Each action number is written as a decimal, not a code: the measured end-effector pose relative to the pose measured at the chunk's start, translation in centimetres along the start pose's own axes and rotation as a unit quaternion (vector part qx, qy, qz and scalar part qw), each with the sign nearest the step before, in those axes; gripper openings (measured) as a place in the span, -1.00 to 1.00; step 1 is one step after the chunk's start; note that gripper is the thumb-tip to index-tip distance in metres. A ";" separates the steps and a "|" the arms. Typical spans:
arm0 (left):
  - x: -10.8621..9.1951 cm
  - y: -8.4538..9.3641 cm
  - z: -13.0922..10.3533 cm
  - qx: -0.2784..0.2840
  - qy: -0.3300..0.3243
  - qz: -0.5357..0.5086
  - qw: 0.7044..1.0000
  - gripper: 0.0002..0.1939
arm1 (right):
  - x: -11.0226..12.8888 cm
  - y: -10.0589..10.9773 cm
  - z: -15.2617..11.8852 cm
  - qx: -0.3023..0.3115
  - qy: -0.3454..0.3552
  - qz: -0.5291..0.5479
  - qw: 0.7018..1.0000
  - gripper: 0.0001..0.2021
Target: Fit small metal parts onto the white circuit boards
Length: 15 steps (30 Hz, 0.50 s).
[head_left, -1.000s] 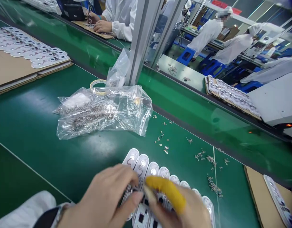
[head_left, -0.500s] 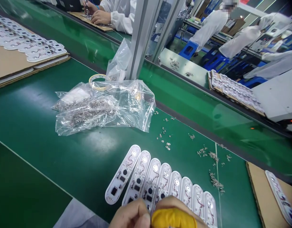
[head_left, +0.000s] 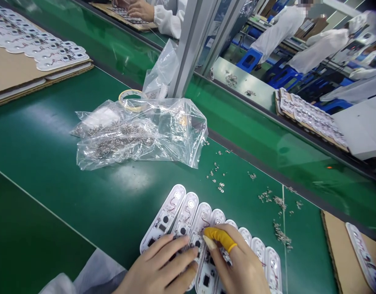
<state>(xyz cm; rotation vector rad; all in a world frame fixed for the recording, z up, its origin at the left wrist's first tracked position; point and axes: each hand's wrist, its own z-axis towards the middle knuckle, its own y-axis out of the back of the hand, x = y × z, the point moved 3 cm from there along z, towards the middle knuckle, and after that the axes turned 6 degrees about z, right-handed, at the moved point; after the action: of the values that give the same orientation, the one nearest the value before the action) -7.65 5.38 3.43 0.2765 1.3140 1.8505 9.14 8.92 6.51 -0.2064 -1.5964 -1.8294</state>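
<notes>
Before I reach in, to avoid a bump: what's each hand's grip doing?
Left hand: open, spread over the white casings.
Right hand: closed, thumb pinched toward the yellow finger cover; cannot tell whether anything is held.

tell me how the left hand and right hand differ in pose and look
The left hand is spread, while the right hand has its thumb and forefinger drawn close together. The right hand wears a yellow finger cover; the left hand shows no yellow cover. Both are over the row of white casings.
</notes>
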 end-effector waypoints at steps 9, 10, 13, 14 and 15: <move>-0.3 -0.1 -0.2 -0.020 0.011 0.013 1.000 -0.70 | 0.0 -0.9 -1.7 0.050 0.027 -0.095 0.994 -0.75; -0.2 -0.1 -0.2 -0.025 0.011 0.013 1.000 -0.70 | 0.0 -1.1 -2.1 0.059 0.053 -0.119 0.990 -0.77; 0.0 -0.1 0.2 -0.026 -0.001 0.017 1.000 -0.68 | -0.2 -1.6 -2.8 0.071 0.095 -0.149 0.982 -0.77; 0.1 -0.1 0.3 -0.029 -0.007 0.021 0.999 -0.67 | -0.4 -1.7 -2.9 0.074 0.081 -0.142 0.984 -0.76; 0.2 -0.2 0.4 -0.037 -0.008 0.026 0.999 -0.66 | -0.6 -1.9 -3.0 0.075 0.060 -0.132 0.987 -0.75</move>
<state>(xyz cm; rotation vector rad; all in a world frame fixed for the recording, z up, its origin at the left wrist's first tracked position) -7.48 5.81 3.41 0.2890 1.2357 1.9321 9.40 6.35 3.96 0.1888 -1.7327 -1.8663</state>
